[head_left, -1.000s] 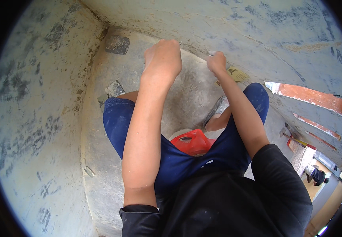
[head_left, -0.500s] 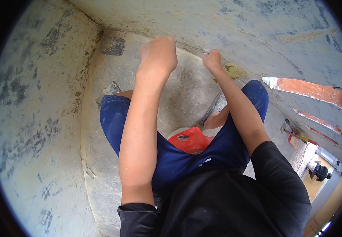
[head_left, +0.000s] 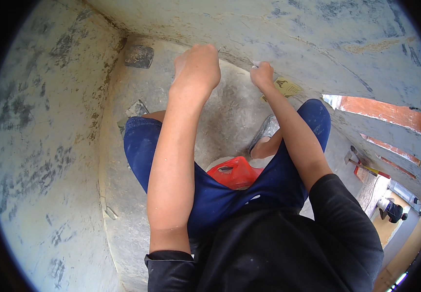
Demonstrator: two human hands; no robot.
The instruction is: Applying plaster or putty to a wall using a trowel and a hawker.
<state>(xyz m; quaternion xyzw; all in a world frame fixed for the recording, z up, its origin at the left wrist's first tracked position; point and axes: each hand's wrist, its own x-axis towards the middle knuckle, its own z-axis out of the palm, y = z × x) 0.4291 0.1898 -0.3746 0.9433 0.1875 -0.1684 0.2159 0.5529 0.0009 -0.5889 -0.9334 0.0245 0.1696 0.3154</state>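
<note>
My left hand (head_left: 197,68) is closed in a fist, held low in front of the far wall (head_left: 288,29). A thin dark tip shows at its knuckles; the rest of what it may hold is hidden. To its right, my right hand (head_left: 262,75) is also closed, near the foot of the same wall. A small whitish piece sticks out beyond its fingers, too small to name. Between my knees a red plastic container (head_left: 235,174) with a handle opening stands on the floor, partly covered by my blue shorts.
A mottled wall (head_left: 50,131) rises on the left. A dark flat square (head_left: 139,56) lies in the far corner. Yellow printed paper (head_left: 287,86) lies by the far wall, right of my right hand. Slots on the right expose orange brick (head_left: 385,113). A red-and-yellow handled tool (head_left: 372,170) lies beyond my right knee.
Both hands have shifted very slightly to the right, still closed. Nothing else has visibly moved.
</note>
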